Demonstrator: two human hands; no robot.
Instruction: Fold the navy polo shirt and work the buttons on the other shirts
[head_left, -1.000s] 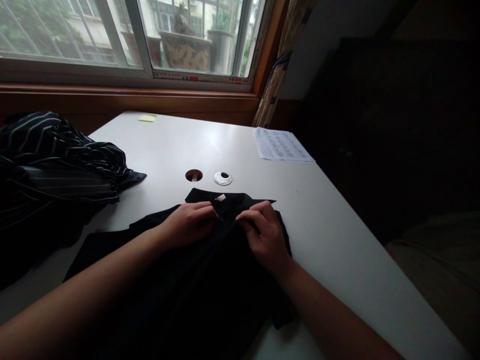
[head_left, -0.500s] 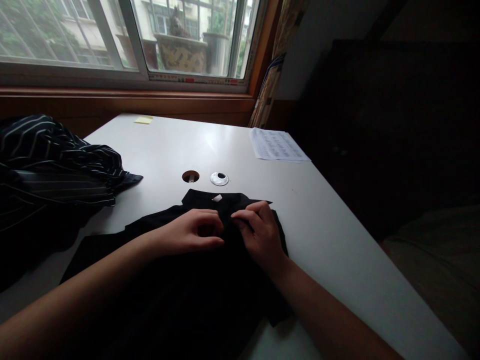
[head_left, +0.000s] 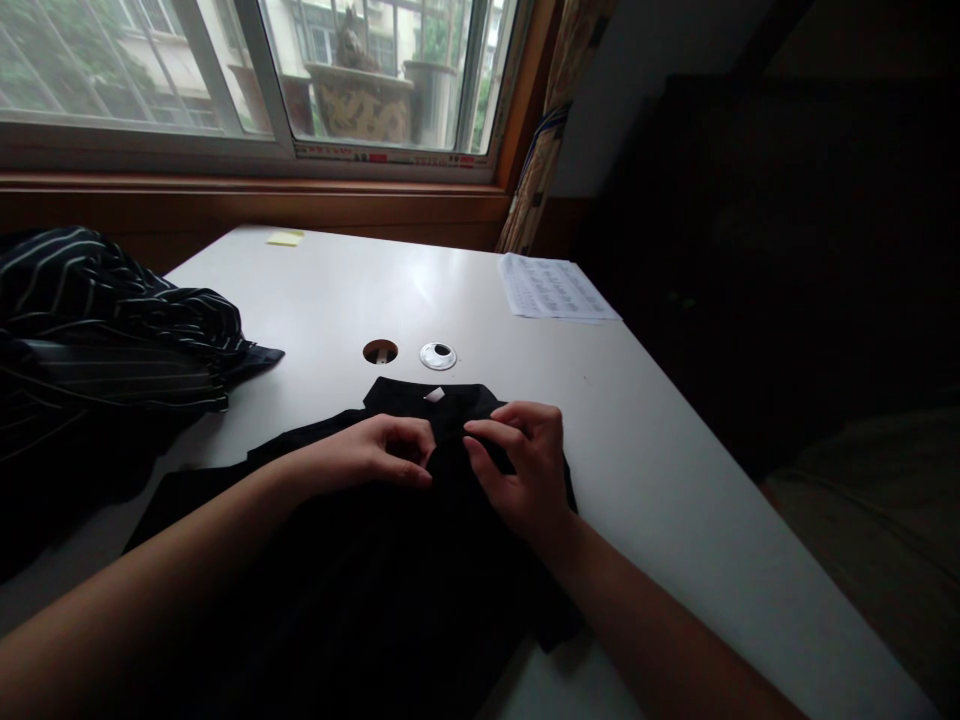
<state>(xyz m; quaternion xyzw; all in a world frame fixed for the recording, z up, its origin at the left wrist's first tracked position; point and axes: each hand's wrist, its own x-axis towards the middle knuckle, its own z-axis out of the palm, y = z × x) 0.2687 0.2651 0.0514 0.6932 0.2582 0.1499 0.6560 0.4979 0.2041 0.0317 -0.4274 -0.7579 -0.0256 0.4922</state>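
A black shirt [head_left: 360, 590] lies spread on the white table, its collar toward the window and a small white label [head_left: 434, 395] inside the neck. Over the left side of the chest, just below the collar, my left hand [head_left: 375, 450] is closed, thumb and curled fingertips brought together on the dark cloth. My right hand [head_left: 525, 465] hovers at the right side of the neck opening, its thumb and fingers apart with nothing visible between them. Shirt details under and between the hands are lost in the dark fabric.
A heap of dark striped cloth [head_left: 112, 330] occupies the left of the table [head_left: 645, 480]. Beyond the collar are a round cable hole [head_left: 380, 352] and its silver cover [head_left: 438, 356]. Printed papers [head_left: 555, 288] lie at the far right corner, a yellow note [head_left: 286, 239] at the far left.
My right thumb and fingers have parted from their pinch on the shirt. My left hand has drawn slightly leftward, its thumb and fingertips closer together. The shirt has stayed in place.
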